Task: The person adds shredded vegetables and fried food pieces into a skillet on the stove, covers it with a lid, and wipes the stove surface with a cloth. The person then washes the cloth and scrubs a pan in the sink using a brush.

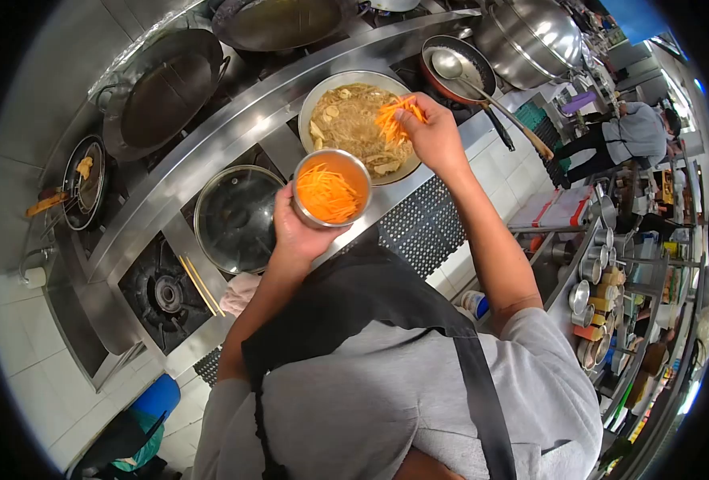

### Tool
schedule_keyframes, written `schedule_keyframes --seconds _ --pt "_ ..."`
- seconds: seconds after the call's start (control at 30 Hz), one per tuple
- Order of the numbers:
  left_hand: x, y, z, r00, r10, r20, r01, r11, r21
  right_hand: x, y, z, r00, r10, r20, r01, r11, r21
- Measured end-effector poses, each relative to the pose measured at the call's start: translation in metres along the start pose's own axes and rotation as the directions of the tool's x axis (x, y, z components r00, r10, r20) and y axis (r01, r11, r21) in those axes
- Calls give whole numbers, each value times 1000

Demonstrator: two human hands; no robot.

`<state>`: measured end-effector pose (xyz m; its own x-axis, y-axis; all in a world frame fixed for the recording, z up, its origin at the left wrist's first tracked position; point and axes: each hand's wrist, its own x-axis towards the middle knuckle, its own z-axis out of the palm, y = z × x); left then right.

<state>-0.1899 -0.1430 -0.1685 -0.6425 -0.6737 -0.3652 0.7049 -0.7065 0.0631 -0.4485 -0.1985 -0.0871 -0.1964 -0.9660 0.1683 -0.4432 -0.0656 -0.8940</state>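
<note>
My left hand is wrapped round a small metal bowl of shredded carrot, held beside the near edge of a wide pan. In the pan, brown bubbling liquid holds pale slices. Over the pan's right side, my right hand pinches a bunch of orange carrot shreds, its fingers closed on them. A glass lid lies on the stove left of the bowl.
Two dark woks stand at the back left. A frying pan with a ladle and a steel steamer are at the back right. Chopsticks lie beside a burner. Another person stands far right.
</note>
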Motion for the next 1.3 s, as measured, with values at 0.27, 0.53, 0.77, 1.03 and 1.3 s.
schedule_keyframes --seconds 0.27,0.53,0.77,1.03,1.3 --pt "-63 -14 -34 870 493 23 -417 709 569 20 79 12 987 -79 137 123 927 -356" --pt "-76 -21 -44 893 409 -191 -419 908 -14 16 134 44 917 -124 378 289 861 -419" --pt "-78 -30 -56 852 473 -224 -483 875 8 6 123 55 873 -29 486 301 817 -492" --pt "-89 -38 -65 850 487 -201 -502 865 -24 4 118 39 786 -108 609 422 813 -401" --pt "-96 -36 -78 858 483 -176 -498 865 -57 4 139 39 772 -76 631 487 708 -511"
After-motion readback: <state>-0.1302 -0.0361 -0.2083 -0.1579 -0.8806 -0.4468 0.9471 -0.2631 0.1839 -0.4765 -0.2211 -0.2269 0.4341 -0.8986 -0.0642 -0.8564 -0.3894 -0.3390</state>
